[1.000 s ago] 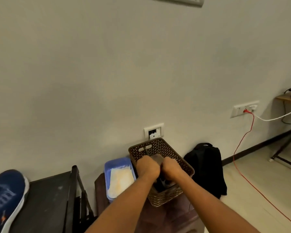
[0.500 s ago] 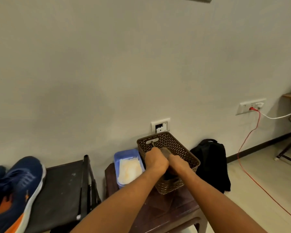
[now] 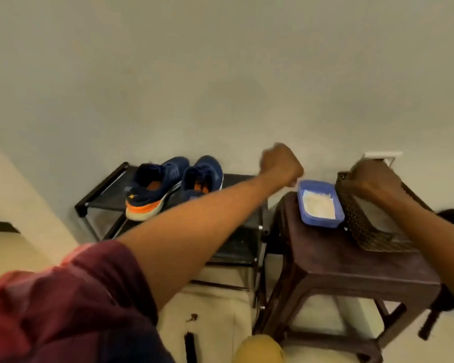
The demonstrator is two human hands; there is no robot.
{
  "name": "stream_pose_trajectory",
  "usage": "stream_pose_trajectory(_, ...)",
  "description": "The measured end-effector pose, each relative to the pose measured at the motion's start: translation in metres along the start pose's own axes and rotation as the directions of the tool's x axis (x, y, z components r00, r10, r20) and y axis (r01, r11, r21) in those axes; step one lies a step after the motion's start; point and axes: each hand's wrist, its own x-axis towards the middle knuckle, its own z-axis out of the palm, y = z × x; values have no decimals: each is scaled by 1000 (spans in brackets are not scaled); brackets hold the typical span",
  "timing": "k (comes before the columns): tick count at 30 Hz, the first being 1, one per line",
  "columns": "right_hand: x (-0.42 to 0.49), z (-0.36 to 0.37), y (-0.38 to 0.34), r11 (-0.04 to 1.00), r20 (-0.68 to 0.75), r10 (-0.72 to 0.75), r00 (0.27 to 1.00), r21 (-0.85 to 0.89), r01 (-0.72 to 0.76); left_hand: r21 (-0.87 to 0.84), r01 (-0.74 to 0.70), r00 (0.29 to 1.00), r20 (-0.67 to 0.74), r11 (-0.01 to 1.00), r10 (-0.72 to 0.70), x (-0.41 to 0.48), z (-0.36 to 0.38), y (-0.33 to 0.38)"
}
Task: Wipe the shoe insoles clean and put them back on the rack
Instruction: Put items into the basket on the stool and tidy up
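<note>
Left hand [image 3: 281, 163] clenched above the rack [image 3: 236, 179]; right hand [image 3: 375, 176] grips the basket [image 3: 359, 226] rim (2 shoes [image 3: 168, 187] left).

1. The left arm wears a short sleeve [image 3: 71, 297] of dark red, maroon-toned fabric, blurred here, with lighter reddish patches along its upper folds.
2. The sleeve's hem ends near the elbow; the forearm beyond it is bare.
3. The left hand [image 3: 281, 163] is bare, with no ring, watch or band visible on the wrist.
4. The right forearm is bare as far as the frame shows; no sleeve is in view on that side.
5. The right hand [image 3: 375, 176] is bare too, its wrist unadorned.
</note>
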Motion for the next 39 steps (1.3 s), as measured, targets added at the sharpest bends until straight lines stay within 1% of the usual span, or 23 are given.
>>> stream_pose_trajectory(2,-21,-14,-52,992,-35,-95,995,85,98,48,20,998,-65,999,-17,-11,-45,-21)
stream_pose_trajectory(5,-68,-18,-134,932,-88,-218,972,276,234,101,42,984,-174,994,-24,-42,-107,-59)
stream_pose_trajectory(7,-106,-13,-186,901,-81,-291,953,311,302,132,85,971,-231,988,-53,-67,-142,-88)
stream_pose_trajectory(10,-150,13,-236,863,-50,-401,915,316,395,114,146,959,-261,983,-113,-102,-171,-131)
stream_pose_trajectory(11,-161,23,-248,851,-35,-425,905,324,412,133,175,952,-275,976,-133,-112,-178,-145)
stream_pose_trajectory(13,-178,46,-269,845,5,-454,891,319,429,90,218,943,-277,972,-185,-125,-187,-175)
stream_pose_trajectory(15,-185,72,-281,859,60,-446,893,309,408,64,258,940,-247,964,-235,-131,-190,-203)
stream_pose_trajectory(18,-189,126,-289,873,101,-426,899,305,379,49,329,927,-208,943,-313,-135,-183,-250)
stream_pose_trajectory(20,-196,174,-286,884,168,-425,889,287,368,31,377,914,-172,926,-367,-137,-165,-292)
stream_pose_trajectory(23,-214,268,-278,916,326,-388,862,240,321,68,477,877,-108,876,-469,-138,-118,-368)
stream_pose_trajectory(25,-226,333,-267,942,419,-333,845,196,274,50,538,843,-6,842,-538,-143,-81,-415)
stream_pose_trajectory(27,-236,396,-256,958,506,-285,814,165,233,53,613,783,97,789,-615,-146,-39,-467)
stream_pose_trajectory(28,-239,425,-250,967,546,-255,798,151,206,48,649,750,128,759,-649,-148,-16,-492)
stream_pose_trajectory(31,-242,503,-233,984,606,-179,775,98,151,61,745,653,136,664,-745,-152,54,-557)
stream_pose_trajectory(34,-238,570,-220,982,618,-175,766,53,181,59,800,589,117,598,-800,-158,114,-599)
stream_pose_trajectory(36,-237,605,-215,962,627,-242,741,55,268,19,829,553,122,559,-824,-160,145,-619)
stream_pose_trajectory(38,-237,635,-213,934,629,-331,704,112,339,-27,855,518,123,519,-847,-158,168,-637)
stream_pose_trajectory(39,-236,647,-212,926,625,-357,694,139,351,-46,866,499,123,498,-858,-157,176,-643)
